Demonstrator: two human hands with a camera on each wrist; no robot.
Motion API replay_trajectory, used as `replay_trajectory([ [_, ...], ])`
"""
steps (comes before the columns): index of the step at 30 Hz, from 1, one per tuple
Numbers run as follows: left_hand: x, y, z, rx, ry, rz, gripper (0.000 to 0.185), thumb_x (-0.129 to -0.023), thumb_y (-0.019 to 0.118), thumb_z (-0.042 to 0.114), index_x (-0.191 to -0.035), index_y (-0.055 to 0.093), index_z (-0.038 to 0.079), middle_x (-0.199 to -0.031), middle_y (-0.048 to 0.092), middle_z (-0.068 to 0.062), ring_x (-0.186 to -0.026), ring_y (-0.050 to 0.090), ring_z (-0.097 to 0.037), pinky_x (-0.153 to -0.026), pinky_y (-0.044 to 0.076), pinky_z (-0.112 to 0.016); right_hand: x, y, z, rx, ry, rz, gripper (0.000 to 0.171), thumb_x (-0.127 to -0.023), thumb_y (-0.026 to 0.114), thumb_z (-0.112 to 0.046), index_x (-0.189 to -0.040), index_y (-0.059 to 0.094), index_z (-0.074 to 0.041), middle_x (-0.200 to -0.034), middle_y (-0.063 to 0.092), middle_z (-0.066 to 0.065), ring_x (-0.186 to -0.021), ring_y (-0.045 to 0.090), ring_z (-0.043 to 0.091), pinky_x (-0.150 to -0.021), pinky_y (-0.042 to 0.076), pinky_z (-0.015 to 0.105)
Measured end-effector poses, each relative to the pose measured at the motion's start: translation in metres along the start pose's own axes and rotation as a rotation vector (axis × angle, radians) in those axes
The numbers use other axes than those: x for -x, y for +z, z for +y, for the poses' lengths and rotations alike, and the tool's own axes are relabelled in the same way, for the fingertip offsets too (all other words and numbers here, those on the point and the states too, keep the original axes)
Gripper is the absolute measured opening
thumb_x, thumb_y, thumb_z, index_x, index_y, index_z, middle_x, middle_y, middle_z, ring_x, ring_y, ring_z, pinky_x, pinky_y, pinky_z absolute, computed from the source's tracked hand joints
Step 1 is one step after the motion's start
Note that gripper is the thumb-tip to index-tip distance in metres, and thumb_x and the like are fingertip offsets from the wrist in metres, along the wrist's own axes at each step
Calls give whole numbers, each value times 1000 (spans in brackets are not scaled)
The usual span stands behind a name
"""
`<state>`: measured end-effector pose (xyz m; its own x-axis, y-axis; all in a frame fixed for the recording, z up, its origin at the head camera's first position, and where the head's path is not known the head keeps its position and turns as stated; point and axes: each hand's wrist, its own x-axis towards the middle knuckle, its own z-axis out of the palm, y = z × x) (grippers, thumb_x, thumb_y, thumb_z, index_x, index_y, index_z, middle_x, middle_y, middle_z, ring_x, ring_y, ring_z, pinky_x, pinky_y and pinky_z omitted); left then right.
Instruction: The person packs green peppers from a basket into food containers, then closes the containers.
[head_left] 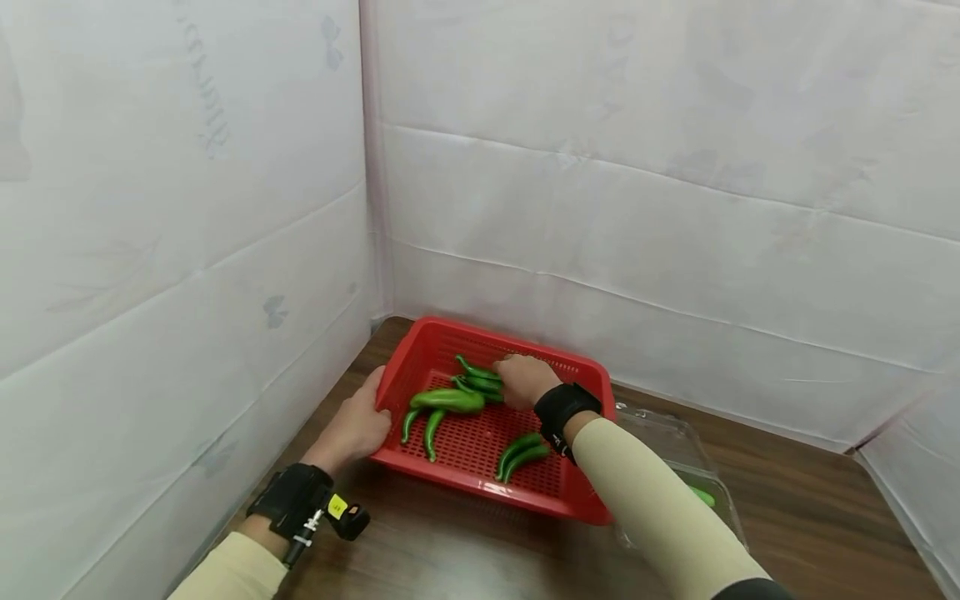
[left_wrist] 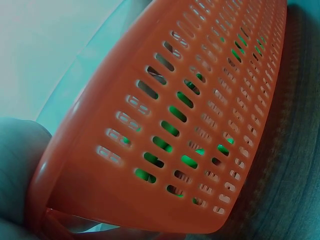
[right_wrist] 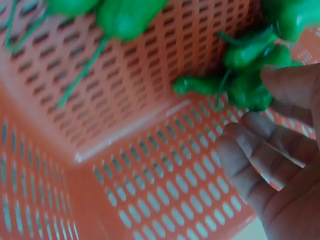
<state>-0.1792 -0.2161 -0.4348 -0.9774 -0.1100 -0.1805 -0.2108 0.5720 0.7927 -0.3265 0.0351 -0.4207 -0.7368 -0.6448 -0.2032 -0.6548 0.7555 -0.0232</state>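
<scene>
A red perforated plastic basket (head_left: pixel 480 497) contains several green chili peppers (head_left: pixel 480 371). One paler, thicker pepper (head_left: pixel 447 401) lies at its left, across thinner ones. Two thin chilies (head_left: pixel 522 457) lie apart near the front side. My left hand (head_left: pixel 362 421) grips the basket's left rim, and the left wrist view shows that slotted wall (left_wrist: pixel 190 115) close up. Inside the basket, my right hand (head_left: pixel 527 381) is at the ends of the upper chili group. The right wrist view shows its fingers (right_wrist: pixel 245 165) spread loosely, the thumb overlapping the chilies (right_wrist: pixel 250 85).
A clear plastic box (head_left: pixel 675 442) with a green pepper (head_left: pixel 702 497) in it stands right of the basket, partly behind my right forearm. The wooden table (head_left: pixel 420 542) meets white cloth walls (head_left: pixel 637 208) at the back and left.
</scene>
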Motion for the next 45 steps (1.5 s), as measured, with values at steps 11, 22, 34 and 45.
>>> replay_trajectory([
  [11,0,-4,1,7,5,3,71,-101,45,2,-166,15,9,-149,54,-28,-120,63,-35,-99,54,-56,-12,8,-6,-97,15,103,25,-106,59,-28,-118,69,-8,-96,71,12,-83,69,25,-77,54,39],
  [22,-3,7,0,3,-6,-3,73,-100,46,2,-166,15,11,-148,54,-27,-122,62,-37,-100,54,-58,-14,24,-16,-131,203,210,28,-100,68,-40,-94,71,-13,-79,70,7,-67,65,23,-59,51,38],
  [34,-4,4,-1,-7,0,15,72,-100,46,1,-165,17,10,-145,56,-27,-121,62,-38,-97,54,-56,-21,21,-18,-293,135,171,18,-94,76,-25,-95,68,-9,-85,68,8,-74,61,22,-69,48,36],
  [45,-5,4,1,2,28,1,71,-100,46,1,-164,18,10,-144,57,-27,-120,63,-37,-97,55,-55,-10,17,-10,-302,-42,120,24,-91,69,-6,-115,74,-6,-112,75,12,-93,67,25,-83,56,40],
])
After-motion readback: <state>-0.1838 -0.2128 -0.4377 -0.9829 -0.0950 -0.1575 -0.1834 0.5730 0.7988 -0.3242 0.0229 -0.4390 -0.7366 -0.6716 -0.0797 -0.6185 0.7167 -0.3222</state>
